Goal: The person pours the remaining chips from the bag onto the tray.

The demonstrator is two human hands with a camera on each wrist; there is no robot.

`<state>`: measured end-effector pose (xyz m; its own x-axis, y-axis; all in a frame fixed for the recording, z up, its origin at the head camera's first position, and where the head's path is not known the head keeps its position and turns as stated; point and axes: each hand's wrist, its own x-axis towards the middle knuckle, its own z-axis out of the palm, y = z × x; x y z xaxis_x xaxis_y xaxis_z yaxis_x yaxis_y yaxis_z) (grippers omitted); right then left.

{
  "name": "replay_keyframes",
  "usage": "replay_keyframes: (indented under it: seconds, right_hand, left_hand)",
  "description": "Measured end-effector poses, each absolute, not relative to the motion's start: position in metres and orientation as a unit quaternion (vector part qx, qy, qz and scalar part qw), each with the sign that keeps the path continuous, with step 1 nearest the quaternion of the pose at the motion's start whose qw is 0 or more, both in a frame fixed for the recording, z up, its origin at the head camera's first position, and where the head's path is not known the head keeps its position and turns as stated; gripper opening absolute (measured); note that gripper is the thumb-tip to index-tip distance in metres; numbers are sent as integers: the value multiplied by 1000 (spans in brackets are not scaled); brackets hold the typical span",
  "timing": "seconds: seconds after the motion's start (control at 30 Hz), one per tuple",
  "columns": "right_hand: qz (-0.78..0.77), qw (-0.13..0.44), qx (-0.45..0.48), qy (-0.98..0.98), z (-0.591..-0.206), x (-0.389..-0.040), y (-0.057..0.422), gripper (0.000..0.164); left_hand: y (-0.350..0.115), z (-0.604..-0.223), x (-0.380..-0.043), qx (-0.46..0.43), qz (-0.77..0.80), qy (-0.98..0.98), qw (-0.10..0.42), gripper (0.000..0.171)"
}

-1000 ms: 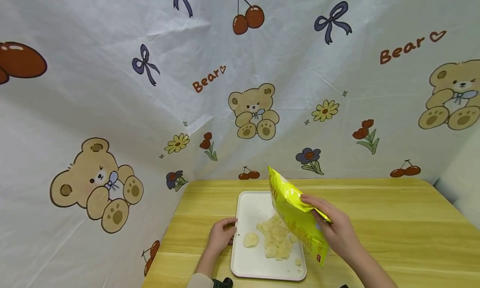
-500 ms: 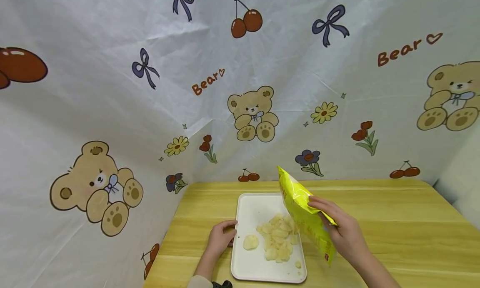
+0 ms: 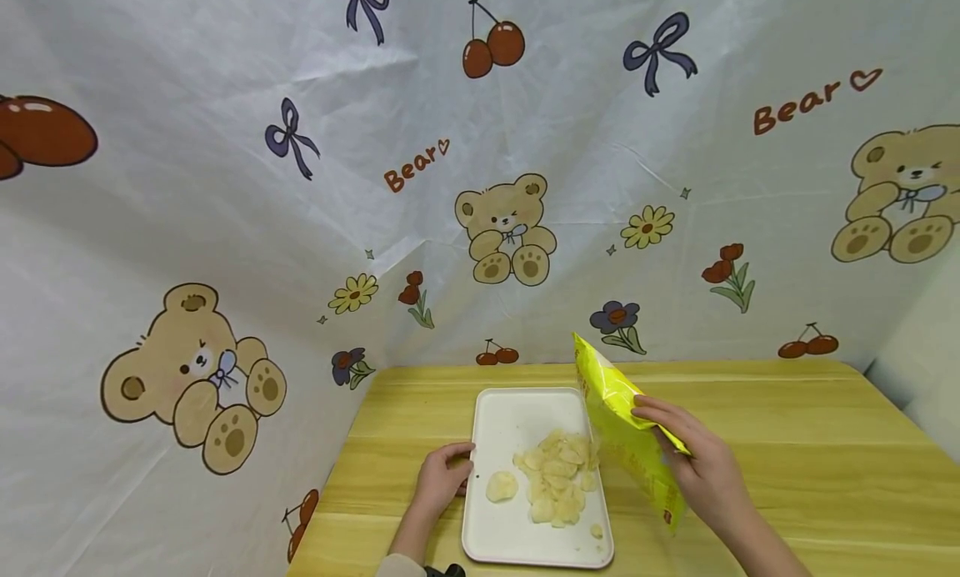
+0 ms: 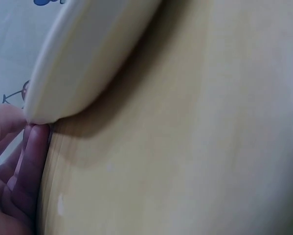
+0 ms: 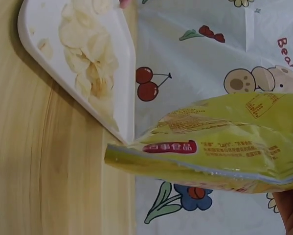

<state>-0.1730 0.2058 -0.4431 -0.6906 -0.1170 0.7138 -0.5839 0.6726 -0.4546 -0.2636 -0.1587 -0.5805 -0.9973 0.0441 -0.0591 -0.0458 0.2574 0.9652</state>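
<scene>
My right hand grips a yellow potato chip bag at its upper right side. The bag hangs tilted over the right edge of a white tray. A heap of pale potato chips lies on the tray, with one chip apart to its left. My left hand holds the tray's left rim; in the left wrist view its fingers meet the tray corner. The right wrist view has the bag large, past the chips, with my right hand partly cut off.
The tray rests on a wood-grain table. A pale sheet printed with bears, bows and cherries hangs behind and to the left. Small crumbs lie near the tray's front right corner.
My right hand has carried the bag to the right, uncovering more of the chips and the tray's right side. My left hand and the tray have stayed put.
</scene>
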Motion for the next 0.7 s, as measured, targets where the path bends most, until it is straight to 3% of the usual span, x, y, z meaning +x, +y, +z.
replay_keyframes:
  seconds: [0.4,0.7]
  right_hand:
    - [305,343,179,-870,-449,-172,222,52]
    - [315,312,137,-886,-458,-165,230,54]
  left_hand:
    - [-158,-581,-264,0,602,798,38,32]
    - [-159,-582,-263,0,605,795,38,32]
